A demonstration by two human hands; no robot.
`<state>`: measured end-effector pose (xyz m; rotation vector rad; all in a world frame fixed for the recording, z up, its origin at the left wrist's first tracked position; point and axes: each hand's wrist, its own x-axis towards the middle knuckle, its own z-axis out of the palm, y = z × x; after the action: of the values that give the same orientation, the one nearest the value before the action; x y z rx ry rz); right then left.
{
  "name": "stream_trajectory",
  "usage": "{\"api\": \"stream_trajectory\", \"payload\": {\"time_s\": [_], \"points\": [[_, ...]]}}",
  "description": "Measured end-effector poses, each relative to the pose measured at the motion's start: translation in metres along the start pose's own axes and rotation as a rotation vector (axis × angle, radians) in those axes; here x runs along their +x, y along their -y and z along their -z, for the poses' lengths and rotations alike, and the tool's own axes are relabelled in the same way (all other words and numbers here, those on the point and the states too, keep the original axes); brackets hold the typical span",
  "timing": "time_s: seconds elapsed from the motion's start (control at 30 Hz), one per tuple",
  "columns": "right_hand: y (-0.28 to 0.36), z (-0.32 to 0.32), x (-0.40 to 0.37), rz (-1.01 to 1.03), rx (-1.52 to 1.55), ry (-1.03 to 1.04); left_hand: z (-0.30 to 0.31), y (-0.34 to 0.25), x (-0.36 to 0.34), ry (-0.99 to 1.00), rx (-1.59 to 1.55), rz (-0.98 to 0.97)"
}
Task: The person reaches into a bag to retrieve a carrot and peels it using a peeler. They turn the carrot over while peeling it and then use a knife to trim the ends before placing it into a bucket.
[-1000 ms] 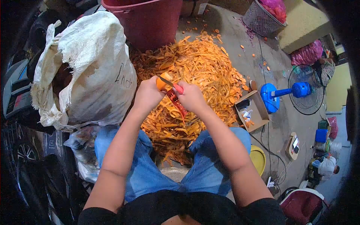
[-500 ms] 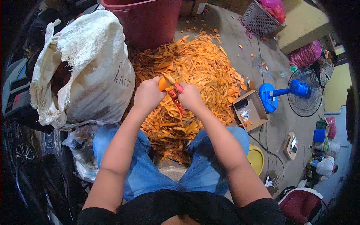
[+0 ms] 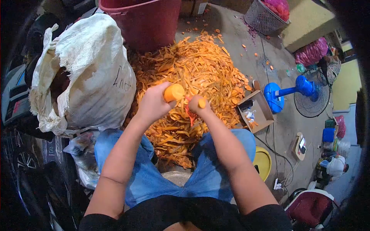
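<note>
My left hand (image 3: pixel 155 101) is wrapped round a thick, peeled carrot (image 3: pixel 174 92), whose flat, bright cut end faces right. Just across from it, my right hand (image 3: pixel 198 106) grips a red knife (image 3: pixel 190 115), its narrow blade pointing down toward my lap. A small round carrot piece (image 3: pixel 202 102) overlaps the back of my right hand. Beneath both hands spreads a big heap of orange peelings (image 3: pixel 200 65) on the floor, reaching to between my knees.
At left stands a white woven sack (image 3: pixel 92 73) with handwriting, beside a dark red tub (image 3: pixel 144 27). A cardboard box (image 3: pixel 264 111), a blue fan (image 3: pixel 304 89) and a yellow basin (image 3: pixel 263 163) are on the right. A person (image 3: pixel 335 166) is in the far right background.
The carrot's dark end has been cut off, leaving a flat face. My right hand has moved slightly right and down with the knife, away from the carrot; a round piece now shows over it.
</note>
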<state>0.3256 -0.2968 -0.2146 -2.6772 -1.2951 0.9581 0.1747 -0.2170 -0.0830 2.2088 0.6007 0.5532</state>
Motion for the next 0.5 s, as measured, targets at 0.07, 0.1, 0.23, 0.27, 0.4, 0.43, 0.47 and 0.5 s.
{"api": "stream_trajectory", "payload": {"time_s": [0.07, 0.1, 0.23, 0.27, 0.4, 0.43, 0.47, 0.5], "points": [[-0.008, -0.030, 0.012, -0.013, 0.458, -0.118, 0.003, 0.005, -0.002, 0.080, 0.006, 0.166], [0.005, -0.003, 0.002, -0.025, 0.218, 0.047, 0.001, 0.014, -0.004, 0.084, 0.007, 0.165], [0.021, 0.021, -0.006, -0.018, 0.017, 0.165, 0.001, 0.043, -0.016, 0.662, 0.430, 0.215], [0.023, 0.025, -0.008, -0.015, 0.016, 0.160, 0.003, 0.043, -0.016, 0.908, 0.559, 0.222], [0.022, 0.030, -0.012, 0.042, -0.001, 0.167, 0.048, 0.008, 0.029, 1.186, 0.772, 0.223], [0.019, 0.027, -0.008, 0.055, -0.005, 0.178, 0.065, 0.003, 0.049, 1.076, 0.865, 0.150], [0.016, 0.023, -0.003, 0.057, -0.004, 0.175, 0.088, -0.010, 0.070, 0.825, 0.890, 0.114], [0.012, 0.019, 0.002, 0.088, 0.000, 0.128, 0.108, -0.023, 0.089, 0.455, 0.963, 0.099]]}}
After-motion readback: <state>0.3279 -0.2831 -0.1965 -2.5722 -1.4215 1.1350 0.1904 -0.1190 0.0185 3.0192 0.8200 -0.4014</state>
